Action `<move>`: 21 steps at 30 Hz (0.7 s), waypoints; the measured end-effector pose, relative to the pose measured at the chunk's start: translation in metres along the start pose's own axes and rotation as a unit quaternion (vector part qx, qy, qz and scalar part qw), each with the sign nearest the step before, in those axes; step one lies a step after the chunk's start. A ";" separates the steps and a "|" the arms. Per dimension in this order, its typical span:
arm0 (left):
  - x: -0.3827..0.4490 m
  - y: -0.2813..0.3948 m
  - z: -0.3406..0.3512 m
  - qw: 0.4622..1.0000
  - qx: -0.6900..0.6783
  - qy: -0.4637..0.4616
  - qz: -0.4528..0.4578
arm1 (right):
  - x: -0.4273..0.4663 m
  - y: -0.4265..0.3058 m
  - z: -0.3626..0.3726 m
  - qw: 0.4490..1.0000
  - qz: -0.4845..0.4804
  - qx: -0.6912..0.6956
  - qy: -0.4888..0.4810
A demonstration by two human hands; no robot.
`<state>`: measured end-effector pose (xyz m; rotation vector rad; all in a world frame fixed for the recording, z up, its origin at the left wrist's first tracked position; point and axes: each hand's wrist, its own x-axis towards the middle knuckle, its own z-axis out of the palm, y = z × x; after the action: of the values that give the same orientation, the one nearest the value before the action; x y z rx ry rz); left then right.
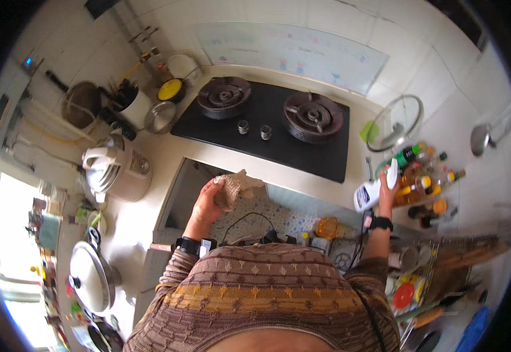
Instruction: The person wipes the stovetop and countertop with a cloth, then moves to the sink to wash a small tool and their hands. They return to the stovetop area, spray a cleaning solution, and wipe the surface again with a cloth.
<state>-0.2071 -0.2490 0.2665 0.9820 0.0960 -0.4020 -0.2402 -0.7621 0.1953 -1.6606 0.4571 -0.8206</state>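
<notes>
My left hand [209, 204] grips a crumpled brown cloth [234, 190] in front of the counter, below the hob's left part. Over at the counter's right end, my right hand [387, 191] is closed around a white spray bottle [367, 193], which is tilted beside a group of sauce and oil bottles. Between and beyond both hands lies a black two-burner gas hob [255, 114]. Its left burner [224, 97] and right burner [313, 116] look brown and stained, and two metal knobs [254, 130] sit between them.
A glass lid [395, 123] leans at the right wall by bottles [414, 176]. On the left stand a pressure cooker [121, 171], a utensil holder [134, 108] and a lidded pan [90, 277]. A shelf rack [436, 264] with kitchen goods is at the lower right.
</notes>
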 end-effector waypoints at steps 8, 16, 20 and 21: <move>-0.012 0.029 -0.019 0.996 -0.019 0.037 0.078 | -0.003 -0.152 0.045 0.991 0.002 0.045 -0.126; 0.055 0.046 -0.067 0.996 -0.048 0.000 0.082 | 0.040 -0.221 0.198 0.962 -0.004 0.101 -0.254; 0.076 0.052 -0.078 0.994 -0.083 0.001 0.071 | 0.077 -0.225 0.315 0.944 0.006 0.064 -0.323; 0.078 0.052 -0.080 0.993 -0.093 0.001 0.072 | 0.086 -0.223 0.346 0.944 -0.002 0.048 -0.327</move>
<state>-0.1074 -0.1797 0.2427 0.7992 0.0635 -0.2546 0.0394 -0.5274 0.4029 -1.7245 -0.0524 -0.2493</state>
